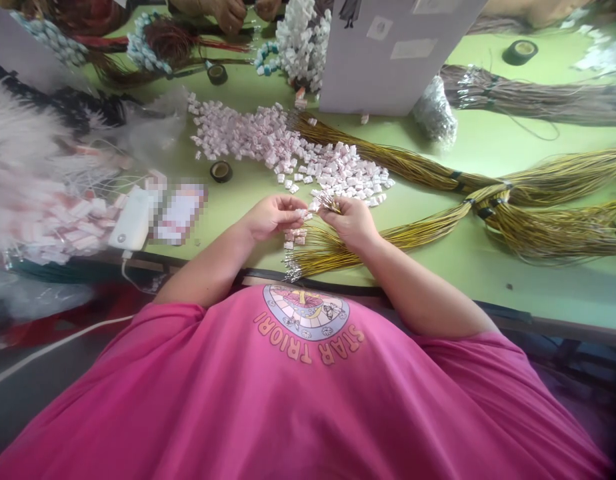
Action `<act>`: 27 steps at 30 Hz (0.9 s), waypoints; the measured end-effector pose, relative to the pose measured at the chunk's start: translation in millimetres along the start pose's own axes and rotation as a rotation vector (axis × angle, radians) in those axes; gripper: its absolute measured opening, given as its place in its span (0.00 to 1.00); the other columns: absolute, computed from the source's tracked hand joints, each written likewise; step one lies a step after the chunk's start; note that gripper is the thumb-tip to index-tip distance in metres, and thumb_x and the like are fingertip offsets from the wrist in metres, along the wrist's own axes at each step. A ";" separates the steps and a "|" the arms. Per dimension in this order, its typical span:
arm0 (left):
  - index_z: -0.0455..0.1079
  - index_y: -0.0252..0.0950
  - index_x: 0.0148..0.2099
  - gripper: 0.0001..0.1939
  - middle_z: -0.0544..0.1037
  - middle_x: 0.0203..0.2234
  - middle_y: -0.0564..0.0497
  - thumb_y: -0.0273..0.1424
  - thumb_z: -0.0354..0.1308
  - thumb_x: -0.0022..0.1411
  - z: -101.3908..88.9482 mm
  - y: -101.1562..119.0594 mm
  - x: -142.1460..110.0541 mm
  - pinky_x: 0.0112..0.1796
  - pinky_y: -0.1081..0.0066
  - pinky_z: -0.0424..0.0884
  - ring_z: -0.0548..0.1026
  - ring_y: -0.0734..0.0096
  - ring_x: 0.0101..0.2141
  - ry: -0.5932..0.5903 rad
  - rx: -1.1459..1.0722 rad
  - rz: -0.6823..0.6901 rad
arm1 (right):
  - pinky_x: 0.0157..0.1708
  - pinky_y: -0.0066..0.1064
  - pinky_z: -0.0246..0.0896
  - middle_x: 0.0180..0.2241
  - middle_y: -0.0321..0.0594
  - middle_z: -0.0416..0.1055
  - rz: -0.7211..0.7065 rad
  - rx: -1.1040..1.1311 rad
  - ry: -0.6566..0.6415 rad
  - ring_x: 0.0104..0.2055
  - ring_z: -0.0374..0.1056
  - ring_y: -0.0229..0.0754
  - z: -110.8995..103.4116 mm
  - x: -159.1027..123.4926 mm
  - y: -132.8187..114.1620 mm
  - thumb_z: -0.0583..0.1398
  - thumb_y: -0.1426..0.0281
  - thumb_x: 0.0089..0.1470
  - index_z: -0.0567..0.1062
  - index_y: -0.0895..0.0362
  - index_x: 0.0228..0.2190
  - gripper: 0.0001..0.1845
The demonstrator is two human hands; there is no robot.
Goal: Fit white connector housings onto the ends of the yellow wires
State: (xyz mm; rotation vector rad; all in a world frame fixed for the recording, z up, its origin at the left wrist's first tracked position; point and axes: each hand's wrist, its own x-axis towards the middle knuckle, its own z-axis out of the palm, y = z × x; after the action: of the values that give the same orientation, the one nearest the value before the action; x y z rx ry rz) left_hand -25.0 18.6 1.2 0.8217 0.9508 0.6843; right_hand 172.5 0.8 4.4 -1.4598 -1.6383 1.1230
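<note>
"What are the hands doing?"

"The left hand [272, 219] pinches a connector [304, 215] between thumb and fingers, on the near side of the pile [253, 133]. The right hand [355, 223], also nearer than the pile, is closed round some wires [329, 202], silver tips poking out of the grip."

"Do the connector and those tips touch?"

"Can't tell; they're too small and close together."

"And the yellow bundles?"

"One [398, 163] runs from behind the pile to its right. Another [423, 230], nearer than the pile, passes under the right wrist."

"What else is on the surface [543, 280]?"

"Tape [221, 179] just nearer than the pile's left end, and a white panel [383, 83] standing beyond it."
</note>
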 end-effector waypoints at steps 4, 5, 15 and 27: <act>0.70 0.30 0.34 0.10 0.75 0.21 0.54 0.21 0.66 0.48 8.1 -1.1 -1.4 0.29 0.76 0.71 0.73 0.80 0.22 0.041 0.020 0.047 | 0.27 0.30 0.45 0.18 0.30 0.53 -0.027 -0.111 0.034 0.25 0.49 0.32 2.6 0.0 -2.5 0.58 0.63 0.48 0.62 0.57 0.17 0.15; 0.70 0.30 0.34 0.09 0.75 0.21 0.54 0.21 0.66 0.48 10.9 -1.2 -2.0 0.30 0.76 0.72 0.73 0.80 0.22 0.075 0.049 0.066 | 0.27 0.29 0.45 0.18 0.30 0.53 -0.027 -0.129 0.039 0.25 0.49 0.32 3.3 0.1 -2.7 0.58 0.63 0.48 0.61 0.57 0.17 0.15; 0.72 0.31 0.32 0.09 0.76 0.23 0.53 0.23 0.67 0.46 23.9 -2.1 -3.6 0.32 0.74 0.72 0.76 0.76 0.26 0.299 0.189 0.177 | 0.24 0.29 0.44 0.16 0.29 0.51 0.101 0.069 -0.008 0.21 0.46 0.31 3.4 0.4 -3.7 0.58 0.60 0.49 0.63 0.57 0.19 0.16; 0.73 0.33 0.35 0.12 0.76 0.25 0.51 0.30 0.68 0.47 25.5 -11.2 -0.6 0.29 0.71 0.70 0.73 0.75 0.25 0.184 0.341 0.165 | 0.25 0.28 0.47 0.18 0.31 0.58 0.095 0.040 -0.068 0.23 0.52 0.32 8.5 1.7 6.5 0.58 0.60 0.48 0.68 0.58 0.21 0.14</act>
State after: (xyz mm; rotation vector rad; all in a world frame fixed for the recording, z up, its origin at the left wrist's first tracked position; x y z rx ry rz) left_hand -0.9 4.8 0.5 1.1623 1.1950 0.7603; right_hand 167.2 1.1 -5.1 -1.5019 -1.5977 1.2639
